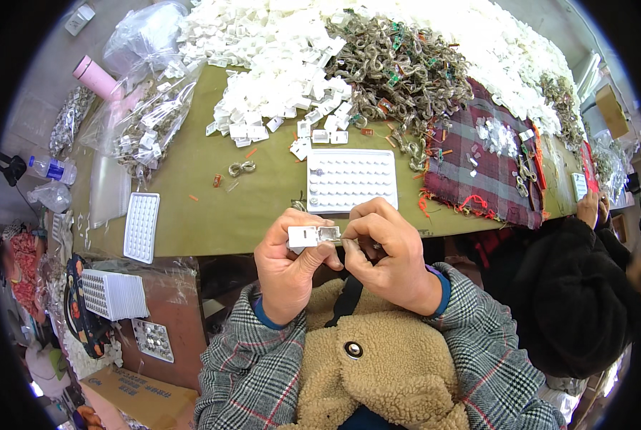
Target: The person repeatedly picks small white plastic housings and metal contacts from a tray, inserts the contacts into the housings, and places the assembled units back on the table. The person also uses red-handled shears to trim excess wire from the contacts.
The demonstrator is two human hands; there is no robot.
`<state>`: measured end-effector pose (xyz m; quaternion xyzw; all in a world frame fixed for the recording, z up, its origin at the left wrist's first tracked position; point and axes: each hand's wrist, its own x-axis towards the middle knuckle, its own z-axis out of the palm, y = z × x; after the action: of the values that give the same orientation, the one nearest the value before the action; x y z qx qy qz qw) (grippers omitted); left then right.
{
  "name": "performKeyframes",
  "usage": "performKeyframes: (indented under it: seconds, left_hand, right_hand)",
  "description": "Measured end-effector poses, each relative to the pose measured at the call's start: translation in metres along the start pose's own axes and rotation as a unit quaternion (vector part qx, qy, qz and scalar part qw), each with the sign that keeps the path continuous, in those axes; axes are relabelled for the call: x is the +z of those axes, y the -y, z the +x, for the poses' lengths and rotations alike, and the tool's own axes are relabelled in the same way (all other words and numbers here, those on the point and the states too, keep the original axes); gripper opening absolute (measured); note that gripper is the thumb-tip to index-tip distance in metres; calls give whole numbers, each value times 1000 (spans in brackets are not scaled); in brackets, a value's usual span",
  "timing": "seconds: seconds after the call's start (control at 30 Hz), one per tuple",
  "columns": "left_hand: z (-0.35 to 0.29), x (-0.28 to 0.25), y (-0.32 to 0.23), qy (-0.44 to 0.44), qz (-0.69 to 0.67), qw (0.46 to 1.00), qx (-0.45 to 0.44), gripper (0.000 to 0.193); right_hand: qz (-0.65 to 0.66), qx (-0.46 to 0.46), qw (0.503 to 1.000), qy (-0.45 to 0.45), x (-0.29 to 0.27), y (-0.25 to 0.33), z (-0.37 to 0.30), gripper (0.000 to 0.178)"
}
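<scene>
My left hand is closed around a small white plastic case, held level above my lap at the table's near edge. The case's right end is open and shows a grey, hollow inside. At that end my right hand has its thumb and index finger pinched together; what they grip is too small to name. Just beyond my hands lies a white dimpled tray with a few small clear bits in its left cells.
Heaped white cases and a pile of coiled clear wires cover the far table. Plaid cloth lies to the right, bearing small clear pieces. Stacked trays stand at lower left. A person in black sits at right.
</scene>
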<state>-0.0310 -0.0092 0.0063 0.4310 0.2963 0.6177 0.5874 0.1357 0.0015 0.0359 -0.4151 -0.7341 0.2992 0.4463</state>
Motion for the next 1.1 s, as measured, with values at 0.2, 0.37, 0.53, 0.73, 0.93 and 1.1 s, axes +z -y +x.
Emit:
performKeyframes:
  seconds: [0.2,0.37,0.53,0.73,0.93,1.1]
  left_hand:
    - [-2,1,5,12,-72,997,-13,24]
    - [-1,-7,3,1,-240,956,-169,32]
    - [-2,-9,4,-34,-193,963,-183,24]
    - [-8,-8,1,-35,-87,962,-256,14]
    - [1,-25,-4,-77,-144,959,-232,12]
    - [15,-52,-11,-123,-157,967,-161,22]
  right_hand:
    - [266,192,944,30,7,-5,-3,8]
    - [239,208,947,55,1,-6,-2,4]
    - [1,-30,999,-16,-2,-6,4,13]
    - [16,-24,999,36,6,-7,0,13]
    - [-1,84,995,50,-2,-24,22,13]
    - [-110,-43,991,64,22,-45,39,22]
